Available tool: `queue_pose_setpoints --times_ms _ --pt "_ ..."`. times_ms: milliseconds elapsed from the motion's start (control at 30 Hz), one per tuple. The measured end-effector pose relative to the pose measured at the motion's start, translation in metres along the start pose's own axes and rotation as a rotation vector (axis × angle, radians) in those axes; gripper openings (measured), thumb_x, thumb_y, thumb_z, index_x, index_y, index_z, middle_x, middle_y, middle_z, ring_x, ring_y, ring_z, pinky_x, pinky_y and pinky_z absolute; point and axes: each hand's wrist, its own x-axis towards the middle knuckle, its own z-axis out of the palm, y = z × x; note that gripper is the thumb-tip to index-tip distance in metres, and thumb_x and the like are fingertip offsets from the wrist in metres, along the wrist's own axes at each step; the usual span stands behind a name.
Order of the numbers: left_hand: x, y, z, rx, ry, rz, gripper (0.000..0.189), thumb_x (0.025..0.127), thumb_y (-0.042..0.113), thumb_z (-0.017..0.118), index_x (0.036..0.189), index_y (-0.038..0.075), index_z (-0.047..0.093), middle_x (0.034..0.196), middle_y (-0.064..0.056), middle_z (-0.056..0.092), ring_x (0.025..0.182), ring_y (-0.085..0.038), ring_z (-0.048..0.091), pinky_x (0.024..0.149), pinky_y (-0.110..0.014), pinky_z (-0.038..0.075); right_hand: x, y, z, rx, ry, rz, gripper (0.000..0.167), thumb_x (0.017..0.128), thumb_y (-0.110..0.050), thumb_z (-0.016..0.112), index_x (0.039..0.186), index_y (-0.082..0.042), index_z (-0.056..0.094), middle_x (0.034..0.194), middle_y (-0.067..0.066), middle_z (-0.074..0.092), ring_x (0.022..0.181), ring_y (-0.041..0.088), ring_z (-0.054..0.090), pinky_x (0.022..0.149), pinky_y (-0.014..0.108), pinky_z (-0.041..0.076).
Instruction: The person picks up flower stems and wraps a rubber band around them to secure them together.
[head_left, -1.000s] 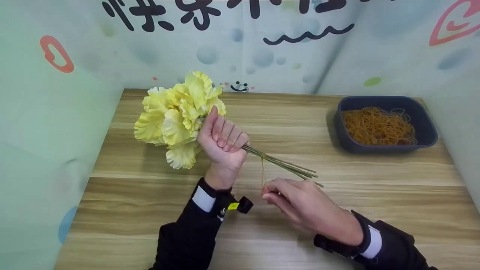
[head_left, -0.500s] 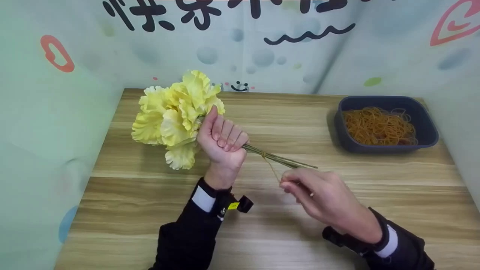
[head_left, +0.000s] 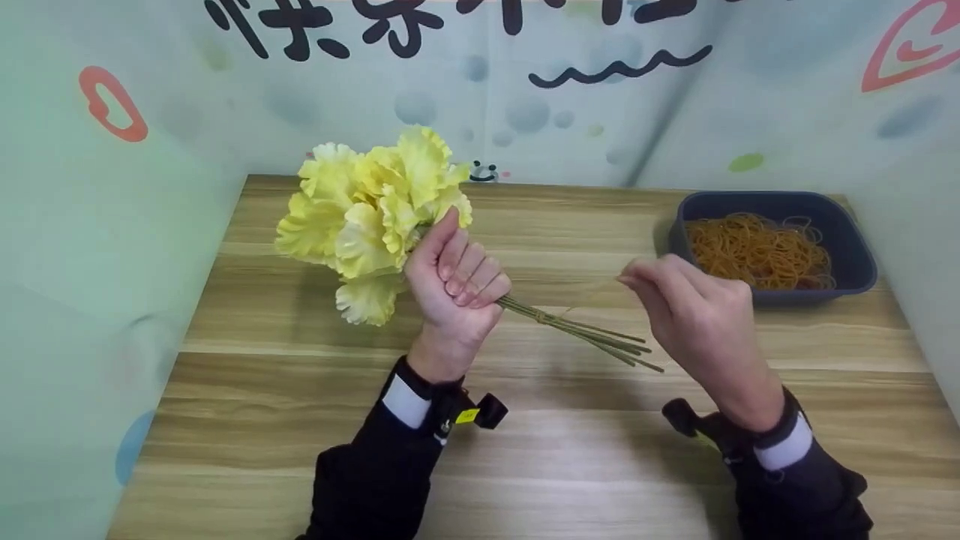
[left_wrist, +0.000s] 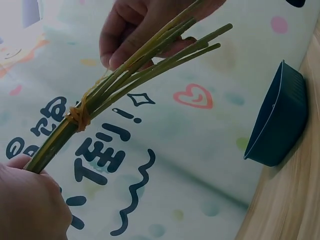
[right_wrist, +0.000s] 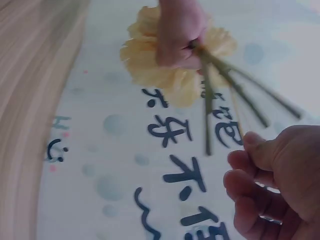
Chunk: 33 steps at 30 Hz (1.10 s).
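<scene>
My left hand (head_left: 461, 281) grips a bunch of yellow artificial flowers (head_left: 367, 214) by the stems, just below the blooms. The green stems (head_left: 592, 335) stick out to the right of the fist and fan apart at their ends. A rubber band (left_wrist: 79, 117) is wound round the stems a little beyond the fist. Its stretched loop runs to my right hand (head_left: 697, 322), whose thumb and index finger pinch it above and to the right of the stems. In the right wrist view the band is a thin line beside the stems.
At the back right of the wooden table (head_left: 300, 450) stands a dark blue container (head_left: 780, 296) of loose rubber bands (head_left: 757, 251), just behind the right hand. A printed backdrop (head_left: 562, 135) rises along the table's back edge and sides.
My right hand has swung from below the stems, past their ends, to above them, drawing the rubber band along. The left hand and the flowers have shifted slightly right and up.
</scene>
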Motion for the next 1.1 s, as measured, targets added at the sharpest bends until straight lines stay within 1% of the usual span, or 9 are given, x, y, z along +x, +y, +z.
queue_pose_setpoints --times_ms 100,200,367,467,567,633,733,900,1100 --pt "-0.001 -0.004 0.0 0.0 -0.004 -0.039 0.067 0.109 0.03 0.02 0.046 0.018 0.039 0.036 0.007 0.037 0.034 -0.005 0.014 0.033 -0.018 0.013 -0.002 0.008 0.008 -0.01 -0.009 -0.006 0.019 0.101 -0.021 0.065 0.097 -0.002 0.07 0.076 0.004 0.066 0.05 0.015 0.056 0.041 0.036 0.046" --pt "-0.001 -0.01 -0.001 -0.009 -0.014 -0.077 0.066 0.109 0.031 0.02 0.046 0.019 0.038 0.036 0.007 0.037 0.034 -0.005 0.014 0.033 -0.018 0.013 -0.006 0.015 0.016 0.004 -0.031 -0.003 0.015 0.099 -0.017 0.067 0.099 -0.003 0.07 0.078 0.004 0.067 0.053 0.017 0.059 0.043 0.037 0.048" --pt "-0.003 -0.02 -0.004 -0.051 -0.035 -0.129 0.064 0.109 0.032 0.017 0.048 0.02 0.031 0.036 0.007 0.037 0.035 -0.006 0.014 0.035 -0.018 0.012 -0.012 0.021 0.029 0.047 -0.09 0.003 0.009 0.094 -0.008 0.072 0.101 -0.003 0.069 0.082 0.004 0.068 0.06 0.017 0.064 0.048 0.037 0.053" --pt "-0.004 -0.023 -0.004 -0.066 -0.044 -0.124 0.063 0.109 0.032 0.017 0.049 0.021 0.029 0.037 0.007 0.036 0.035 -0.005 0.013 0.035 -0.018 0.012 -0.014 0.022 0.037 0.069 -0.128 0.005 0.009 0.094 -0.006 0.072 0.102 -0.004 0.068 0.082 0.003 0.068 0.063 0.016 0.065 0.051 0.037 0.055" --pt "-0.005 -0.024 -0.004 -0.076 -0.047 -0.106 0.063 0.109 0.032 0.018 0.049 0.021 0.031 0.037 0.007 0.037 0.035 -0.005 0.014 0.035 -0.018 0.012 -0.017 0.023 0.045 0.086 -0.164 0.012 0.007 0.098 -0.011 0.068 0.101 -0.005 0.069 0.083 0.002 0.069 0.065 0.015 0.067 0.052 0.037 0.055" --pt "-0.006 -0.025 -0.004 -0.082 -0.052 -0.102 0.063 0.109 0.032 0.018 0.049 0.021 0.031 0.037 0.007 0.036 0.034 -0.005 0.014 0.034 -0.018 0.011 -0.019 0.022 0.049 0.097 -0.184 0.016 0.011 0.1 -0.016 0.065 0.101 -0.006 0.069 0.084 0.001 0.07 0.066 0.014 0.068 0.053 0.036 0.056" --pt "-0.006 -0.027 -0.006 -0.081 -0.057 -0.098 0.062 0.109 0.032 0.017 0.049 0.021 0.029 0.037 0.007 0.036 0.034 -0.005 0.015 0.035 -0.018 0.012 -0.022 0.02 0.054 0.12 -0.219 0.01 0.011 0.101 -0.017 0.065 0.101 -0.006 0.069 0.086 0.001 0.071 0.067 0.014 0.068 0.053 0.034 0.056" --pt "-0.007 -0.029 -0.006 -0.087 -0.063 -0.08 0.06 0.11 0.032 0.016 0.052 0.021 0.026 0.038 0.007 0.036 0.035 -0.005 0.014 0.036 -0.018 0.012 -0.027 0.016 0.064 0.196 -0.304 -0.008 0.008 0.098 -0.013 0.068 0.103 -0.008 0.068 0.089 0.001 0.073 0.067 0.013 0.068 0.056 0.028 0.057" --pt "-0.007 -0.028 -0.004 -0.137 -0.096 -0.065 0.056 0.109 0.033 0.019 0.054 0.022 0.02 0.039 0.008 0.03 0.036 -0.005 0.013 0.036 -0.018 0.01 -0.033 0.005 0.072 0.313 -0.383 -0.003 0.014 0.091 -0.001 0.07 0.104 -0.005 0.067 0.086 0.007 0.073 0.067 0.018 0.069 0.057 0.03 0.058"
